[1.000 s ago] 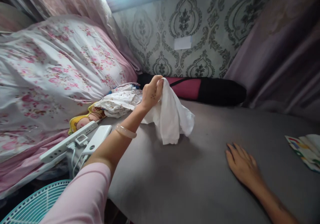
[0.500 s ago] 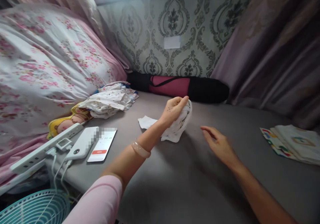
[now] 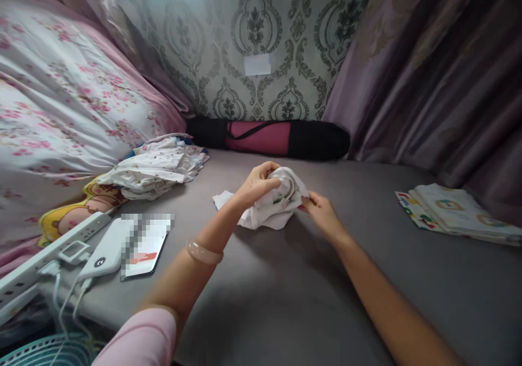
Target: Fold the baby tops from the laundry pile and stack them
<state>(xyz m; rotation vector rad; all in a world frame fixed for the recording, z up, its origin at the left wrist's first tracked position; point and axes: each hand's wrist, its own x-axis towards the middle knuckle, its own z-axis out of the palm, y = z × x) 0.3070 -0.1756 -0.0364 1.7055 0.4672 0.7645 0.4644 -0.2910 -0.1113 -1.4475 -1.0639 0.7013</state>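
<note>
A crumpled white garment (image 3: 281, 205) hangs from my hands over the grey sheet, its lower folds resting on or close to the surface. Its exact kind is hard to make out among the folds. My left hand (image 3: 263, 182) grips the upper left part, thumb laid across the cloth. At the garment's right edge, my right hand (image 3: 320, 208) pinches the fabric between thumb and fingers. One white corner sticks out to the left behind my left forearm.
A loose pile of printed white clothes (image 3: 163, 165) lies back left, and a folded stack (image 3: 457, 208) far right. A black and maroon long bag (image 3: 261, 137) runs along the wall. Near left are a phone (image 3: 149, 246), a power bank (image 3: 104, 254), a power strip (image 3: 61, 246) and cables.
My right hand has moved in from the right and taken hold of the garment's right edge. My left hand keeps its grip, and the garment is spread wider. The view has shifted right.
</note>
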